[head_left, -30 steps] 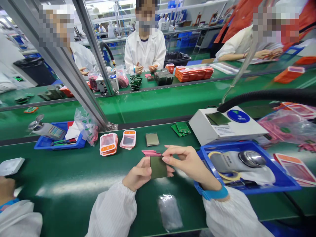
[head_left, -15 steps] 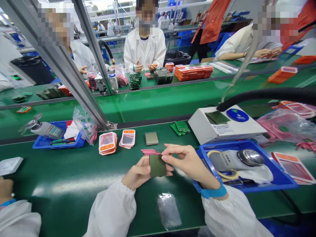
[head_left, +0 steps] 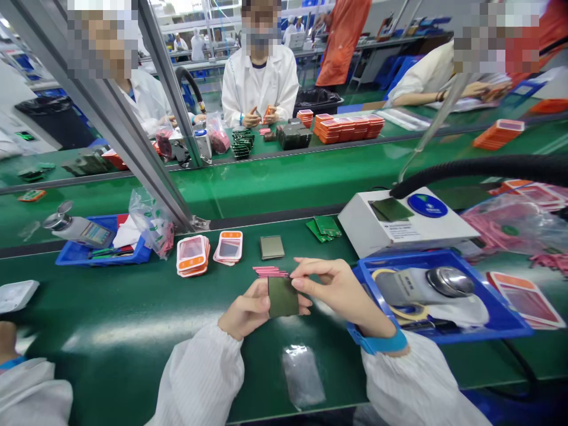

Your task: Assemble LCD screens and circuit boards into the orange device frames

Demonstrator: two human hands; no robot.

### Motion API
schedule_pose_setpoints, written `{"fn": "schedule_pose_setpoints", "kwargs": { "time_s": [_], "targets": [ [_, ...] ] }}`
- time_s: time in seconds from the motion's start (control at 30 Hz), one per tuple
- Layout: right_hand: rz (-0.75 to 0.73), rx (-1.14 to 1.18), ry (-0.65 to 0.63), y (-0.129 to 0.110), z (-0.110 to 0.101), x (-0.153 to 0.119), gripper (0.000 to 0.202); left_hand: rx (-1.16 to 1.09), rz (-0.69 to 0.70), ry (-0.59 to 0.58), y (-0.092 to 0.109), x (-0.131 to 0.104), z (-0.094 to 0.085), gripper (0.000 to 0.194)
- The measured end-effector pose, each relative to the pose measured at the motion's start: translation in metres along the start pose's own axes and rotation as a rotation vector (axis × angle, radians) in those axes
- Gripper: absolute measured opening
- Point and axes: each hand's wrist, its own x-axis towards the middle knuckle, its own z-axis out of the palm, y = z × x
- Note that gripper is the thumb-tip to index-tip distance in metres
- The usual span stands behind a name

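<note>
At a long green counter (head_left: pixel 133 319) on a factory floor, a person in white sleeves grips a dark square panel (head_left: pixel 283 300) in the left hand (head_left: pixel 246 309), thumb at its left edge and fingers behind. The right hand (head_left: pixel 331 290) holds thumb and forefinger close together at the panel's far right corner. Just beyond lie pink strips (head_left: pixel 270 272), with a second panel (head_left: pixel 271 248) flat on the counter past them.

Work on the held piece looks under way rather than finished. The second panel, the green circuit boards (head_left: pixel 326 226) and two stacks of orange-and-white frames, one farther left (head_left: pixel 192 254) and one nearer the panels (head_left: pixel 229 245), sit apart from it; how many pieces are complete is not plain.

The panel's back is hidden, and it is impossible to tell whether the right hand pinches the corner, a film or a strip, or whether the strips touch the panel. Glare obscures any contents of a clear bag (head_left: pixel 304 376) on the near side. A neighbour's hand (head_left: pixel 6 340) is cut off at far left; across the way, a co-worker (head_left: pixel 261 83) handles an orange piece too small to make out.
</note>
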Motion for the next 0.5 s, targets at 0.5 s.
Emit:
{"fn": "schedule_pose_setpoints", "kwargs": {
  "time_s": [0.5],
  "targets": [
    [0.037,0.053,0.015,-0.0007,-0.0005,0.0004,0.033,0.018,0.007,-0.003,0.0009,0.0016,0.0010,0.059]
  ]
}}
